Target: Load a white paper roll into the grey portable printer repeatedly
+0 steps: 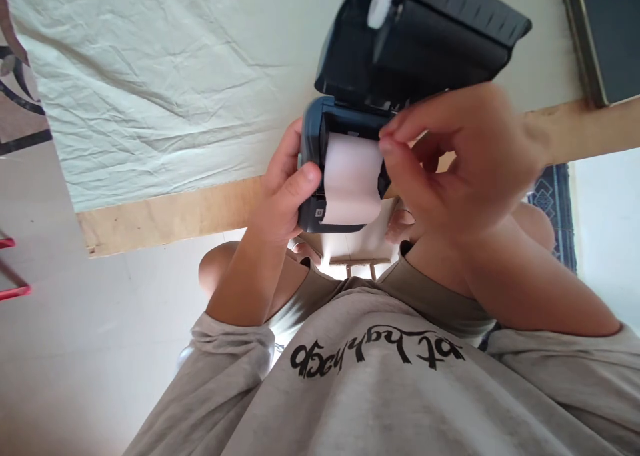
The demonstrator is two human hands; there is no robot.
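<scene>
At the far left edge of the frame we see a patterned mat (15,89) in the upper corner and a red bar (13,269) lower down, over a pale floor (55,349). Moving right, a wrinkled pale sheet (165,76) fills the upper left, bordered along its lower side by a bare wooden edge (175,213) that slants across the frame. Near the centre, our left hand (283,189) wraps around the left side of a small dark printer (313,169), the thumb pressed on its front face and the fingers curled behind, so the hand is clamped on the body of the device. The printer sits in the middle of the frame, held up in the air above our lap, with its lid (425,36) swung open and standing toward the upper centre. A white paper roll (353,179) lies in the open compartment, its free end draped down over the front. Just right of it, our right hand (460,163) pinches with thumb and forefinger at the upper right corner of the paper, beside the compartment's rim; the other fingers are curled loosely. Below, the grey sweatshirt (380,389) with black lettering fills the lower part of the frame. At the upper right a dark framed panel (605,36) stands, and beneath it at the right edge shows a strip of patterned blue rug (553,196).
</scene>
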